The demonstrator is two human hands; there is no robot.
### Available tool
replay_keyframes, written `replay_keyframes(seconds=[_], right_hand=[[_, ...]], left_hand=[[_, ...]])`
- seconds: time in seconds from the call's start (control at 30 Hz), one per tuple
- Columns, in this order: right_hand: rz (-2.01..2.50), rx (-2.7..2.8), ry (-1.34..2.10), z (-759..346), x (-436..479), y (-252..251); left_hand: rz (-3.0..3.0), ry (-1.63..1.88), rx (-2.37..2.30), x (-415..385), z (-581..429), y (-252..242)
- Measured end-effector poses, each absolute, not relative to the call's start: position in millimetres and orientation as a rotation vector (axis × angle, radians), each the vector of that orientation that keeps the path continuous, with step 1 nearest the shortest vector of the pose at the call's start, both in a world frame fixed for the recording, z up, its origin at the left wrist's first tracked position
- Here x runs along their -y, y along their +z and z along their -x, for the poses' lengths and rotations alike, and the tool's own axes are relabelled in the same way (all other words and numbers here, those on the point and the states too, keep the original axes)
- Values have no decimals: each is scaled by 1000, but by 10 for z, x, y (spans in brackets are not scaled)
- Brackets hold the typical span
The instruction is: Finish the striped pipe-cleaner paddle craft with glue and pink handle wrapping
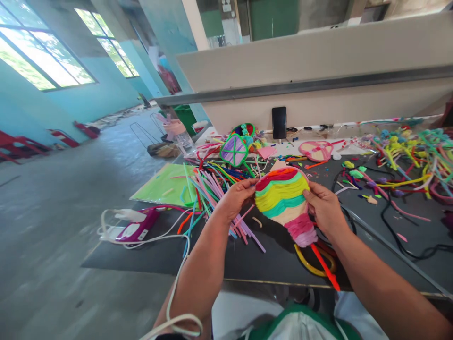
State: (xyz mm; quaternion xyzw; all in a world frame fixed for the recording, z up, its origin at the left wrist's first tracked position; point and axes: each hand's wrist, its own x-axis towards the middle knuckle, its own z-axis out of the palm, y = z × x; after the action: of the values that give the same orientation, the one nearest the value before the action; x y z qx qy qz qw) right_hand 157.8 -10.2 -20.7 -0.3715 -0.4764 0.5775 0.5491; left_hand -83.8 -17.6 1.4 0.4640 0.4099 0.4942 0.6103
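Pipe-cleaner fan (283,200), striped red, green, yellow, teal, cream and pink, is held between my two hands just above the dark tabletop (269,259), near its front edge. Left of it a heap of loose pipe cleaners (208,189) spreads over the surface, touching a green sheet (161,186). A finished green and purple disc (234,150) lies further back. My left hand (235,198) pinches the fan's left rim and my right hand (325,210) pinches the right rim; the fingers (311,189) of each hand are closed on the edge, thumbs on top. Below the pink neck a red stem (323,271) runs out over a yellow loop (309,265). I judge that squeezing the rim could buckle the frame and loosen the fuzzy rows. The stem might also snag that loop.
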Motion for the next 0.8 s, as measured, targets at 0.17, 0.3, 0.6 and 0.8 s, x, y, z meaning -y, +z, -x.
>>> replay_keyframes(seconds=[0.17, 0.3, 0.6, 0.8], right_hand=[[849, 1113, 1370, -1578, 82, -231], [851, 1087, 1368, -1569, 78, -244], [839, 1075, 1336, -1531, 130, -226], [807, 1072, 1330, -1491, 176, -215]], left_hand=[[-956, 1186, -866, 218, 791, 69], [-876, 1220, -825, 216, 747, 41], [-784, 1252, -780, 224, 639, 9], [-802, 1472, -834, 207, 469, -85]])
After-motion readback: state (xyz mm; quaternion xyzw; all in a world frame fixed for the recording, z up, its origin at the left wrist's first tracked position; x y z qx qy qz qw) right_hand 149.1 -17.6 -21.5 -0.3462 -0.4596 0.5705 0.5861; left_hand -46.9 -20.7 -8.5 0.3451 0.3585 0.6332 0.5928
